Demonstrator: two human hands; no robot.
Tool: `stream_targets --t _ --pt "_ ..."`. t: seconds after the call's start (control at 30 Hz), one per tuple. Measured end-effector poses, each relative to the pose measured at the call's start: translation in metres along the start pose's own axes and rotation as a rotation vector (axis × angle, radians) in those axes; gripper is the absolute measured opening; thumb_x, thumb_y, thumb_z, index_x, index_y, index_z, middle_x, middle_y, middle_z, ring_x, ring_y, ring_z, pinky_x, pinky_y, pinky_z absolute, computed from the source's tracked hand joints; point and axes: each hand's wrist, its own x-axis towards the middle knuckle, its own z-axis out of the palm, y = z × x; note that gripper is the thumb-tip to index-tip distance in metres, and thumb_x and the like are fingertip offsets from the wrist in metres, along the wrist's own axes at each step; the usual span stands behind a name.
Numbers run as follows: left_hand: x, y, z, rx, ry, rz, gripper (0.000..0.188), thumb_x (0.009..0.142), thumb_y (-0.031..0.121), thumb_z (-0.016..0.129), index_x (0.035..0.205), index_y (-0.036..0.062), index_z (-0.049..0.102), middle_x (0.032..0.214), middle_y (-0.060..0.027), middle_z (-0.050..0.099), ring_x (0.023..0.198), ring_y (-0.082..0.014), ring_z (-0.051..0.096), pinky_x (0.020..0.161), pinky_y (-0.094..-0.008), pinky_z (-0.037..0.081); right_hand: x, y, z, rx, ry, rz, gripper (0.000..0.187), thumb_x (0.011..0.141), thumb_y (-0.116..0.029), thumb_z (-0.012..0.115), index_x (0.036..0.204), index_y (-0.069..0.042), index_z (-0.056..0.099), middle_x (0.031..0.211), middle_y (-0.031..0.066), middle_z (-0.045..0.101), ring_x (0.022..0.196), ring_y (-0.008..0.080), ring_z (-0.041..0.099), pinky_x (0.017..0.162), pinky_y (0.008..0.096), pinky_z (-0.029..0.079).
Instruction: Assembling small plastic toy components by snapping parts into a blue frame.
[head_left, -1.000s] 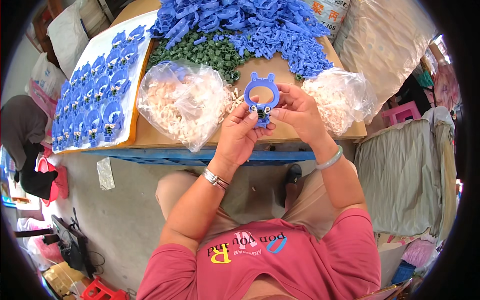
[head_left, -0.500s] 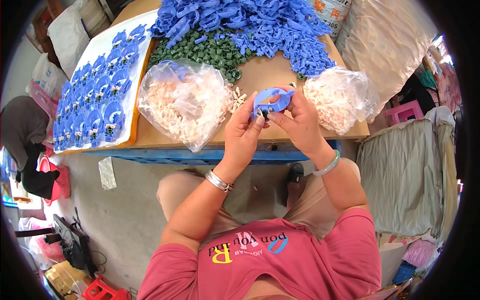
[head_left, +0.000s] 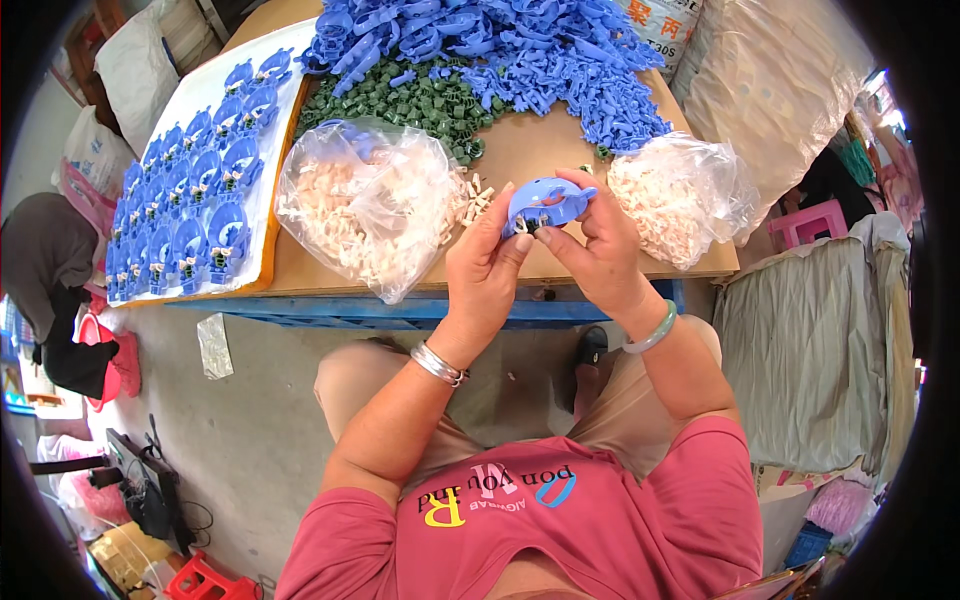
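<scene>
Between my hands, just over the table's near edge, is a rounded blue plastic toy part (head_left: 548, 197) with a small dark piece and pale bits fitted at its lower side. My left hand (head_left: 487, 248) grips its left end, thumb near the dark piece. My right hand (head_left: 602, 243) is closed on the right end, its thumb also at the lower edge. The inside of the part is turned out of sight. Beside my left hand lie loose cream pegs (head_left: 474, 200) and a clear bag of cream pieces (head_left: 370, 200). A second such bag (head_left: 668, 200) is by my right hand.
Heaps of blue parts (head_left: 450, 30) and green pieces (head_left: 400, 105) cover the far side of the wooden table (head_left: 545, 135). At left, a white board (head_left: 290, 50) carries rows of blue assemblies. A grey-covered stack (head_left: 800, 350) stands right; a red stool (head_left: 205, 580) is low left.
The blue part has been tilted in my hands, so its rounded outer side now shows instead of its open hollow. My right hand has shifted slightly with it.
</scene>
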Motion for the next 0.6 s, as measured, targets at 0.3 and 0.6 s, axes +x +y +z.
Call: stream_targets --t 0.3,0.6 --pt "0.0 0.008 -0.004 0.193 0.003 0.084 0.038 0.08 0.004 0.059 0.117 0.001 0.05 0.098 -0.0112 0.06 0.086 -0.0151 0.058 0.076 -0.0254 0.045 -0.002 -0.011 -0.001 -0.02 -0.016 -0.012 0.048 0.072 -0.001 0.066 0.115 0.0 0.046 0.101 0.0107 0.055 0.087 0.0173 0.056 0.075 0.0276 0.046" --pt "0.001 0.004 -0.001 -0.158 0.018 -0.101 0.034 0.082 0.001 0.055 0.116 0.0006 0.051 0.085 -0.0051 0.06 0.071 -0.0088 0.056 0.065 -0.023 0.048 -0.002 -0.011 0.003 0.129 -0.033 0.066 0.045 0.074 -0.001 0.064 0.115 0.002 0.045 0.103 0.0104 0.055 0.087 0.0157 0.056 0.075 0.0255 0.047"
